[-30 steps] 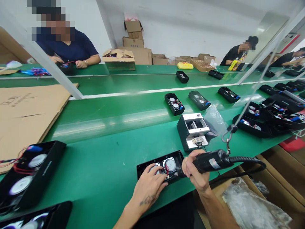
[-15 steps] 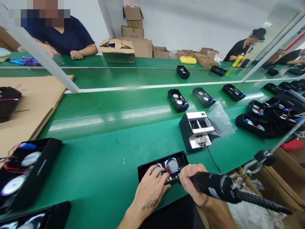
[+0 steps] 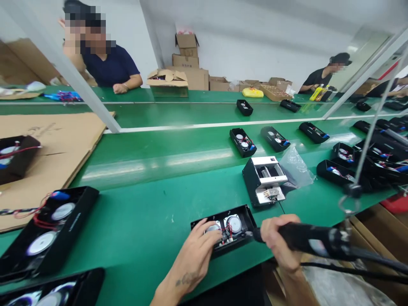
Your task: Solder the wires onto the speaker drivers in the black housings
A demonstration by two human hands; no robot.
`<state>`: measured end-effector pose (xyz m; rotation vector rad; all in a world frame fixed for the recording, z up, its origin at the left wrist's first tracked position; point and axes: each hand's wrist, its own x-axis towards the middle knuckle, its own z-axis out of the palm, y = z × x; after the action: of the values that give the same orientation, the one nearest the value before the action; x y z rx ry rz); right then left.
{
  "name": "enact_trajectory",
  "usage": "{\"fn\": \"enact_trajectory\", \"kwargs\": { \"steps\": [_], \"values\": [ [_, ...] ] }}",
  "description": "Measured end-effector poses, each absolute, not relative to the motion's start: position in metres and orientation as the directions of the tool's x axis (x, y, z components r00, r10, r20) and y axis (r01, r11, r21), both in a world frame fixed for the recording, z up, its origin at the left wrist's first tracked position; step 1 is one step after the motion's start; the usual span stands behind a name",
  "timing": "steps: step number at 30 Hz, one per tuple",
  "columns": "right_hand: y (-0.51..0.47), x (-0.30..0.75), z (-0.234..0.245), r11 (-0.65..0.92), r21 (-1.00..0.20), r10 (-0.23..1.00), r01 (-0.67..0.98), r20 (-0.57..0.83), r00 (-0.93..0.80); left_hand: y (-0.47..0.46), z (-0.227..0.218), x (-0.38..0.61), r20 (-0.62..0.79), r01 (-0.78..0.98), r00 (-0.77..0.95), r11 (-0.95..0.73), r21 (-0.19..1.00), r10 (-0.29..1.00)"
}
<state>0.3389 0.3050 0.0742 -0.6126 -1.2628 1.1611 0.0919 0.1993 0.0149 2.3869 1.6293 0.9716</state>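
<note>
A black open speaker housing (image 3: pixel 245 216) with two round drivers and red wires lies at the near edge of the green bench (image 3: pixel 143 212). My left hand (image 3: pixel 197 253) rests on its left end, fingers curled over the left driver, holding it down. My right hand (image 3: pixel 280 244) is wrapped round a black electric screwdriver (image 3: pixel 315 242), which lies almost level with its tip at the housing's right end. The tool hangs by a hook (image 3: pixel 349 199) from a cable, and its cord runs off to the right.
A black-and-white screw feeder box (image 3: pixel 264 178) stands just behind the housing, with a clear plastic bag (image 3: pixel 295 165) beside it. More open housings lie at left (image 3: pixel 51 229), on the belt (image 3: pixel 242 142) and at right (image 3: pixel 338 170). A cardboard sheet (image 3: pixel 47 144) covers the left. Other people sit across.
The screwdriver has dropped from tilted to nearly level and its tip slid from inside the housing to its right end. My left hand stays on the housing. The view has shifted.
</note>
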Motion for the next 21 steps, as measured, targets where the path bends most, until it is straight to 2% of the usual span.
{"fn": "enact_trajectory", "kwargs": {
  "steps": [3, 5, 7, 9, 12, 13, 15, 18, 21],
  "values": [
    [0.331, 0.362, 0.079, 0.375, -0.860, 0.927, -0.346, 0.346, 0.143, 0.184, 0.007, 0.050, 0.466, 0.872, 0.232, -0.394, 0.288, 0.854],
    [0.349, 0.373, 0.070, 0.325, -0.922, 0.928, -0.212, 0.267, 0.261, 0.175, -0.004, 0.030, 0.445, 0.896, 0.275, -0.395, 0.203, 0.852],
    [0.362, 0.380, 0.054, 0.274, -0.961, 0.923, -0.023, 0.256, 0.289, 0.170, -0.017, 0.018, 0.441, 0.897, 0.312, -0.413, 0.154, 0.842],
    [0.367, 0.381, 0.032, 0.294, -0.937, 0.895, 0.186, 0.338, 0.290, 0.168, -0.029, 0.016, 0.453, 0.894, 0.326, -0.426, 0.136, 0.829],
    [0.357, 0.376, -0.005, 0.367, -0.783, 0.761, 0.503, 0.563, 0.321, 0.174, -0.039, 0.019, 0.520, 0.883, 0.302, -0.440, 0.162, 0.799],
    [0.350, 0.372, -0.019, 0.409, -0.744, 0.732, 0.528, 0.613, 0.297, 0.181, -0.039, 0.020, 0.554, 0.878, 0.278, -0.442, 0.186, 0.785],
    [0.334, 0.359, -0.047, 0.500, -0.755, 0.759, 0.425, 0.618, 0.206, 0.204, -0.031, 0.023, 0.613, 0.872, 0.197, -0.422, 0.247, 0.765],
    [0.318, 0.336, -0.081, 0.446, -0.849, 0.864, 0.284, 0.491, 0.109, 0.260, -0.008, 0.023, 0.662, 0.900, 0.044, -0.317, 0.298, 0.748],
    [0.315, 0.321, -0.092, 0.426, -0.853, 0.896, 0.303, 0.445, -0.008, 0.329, 0.018, 0.009, 0.709, 0.935, -0.035, -0.228, 0.272, 0.704]
  ]
}}
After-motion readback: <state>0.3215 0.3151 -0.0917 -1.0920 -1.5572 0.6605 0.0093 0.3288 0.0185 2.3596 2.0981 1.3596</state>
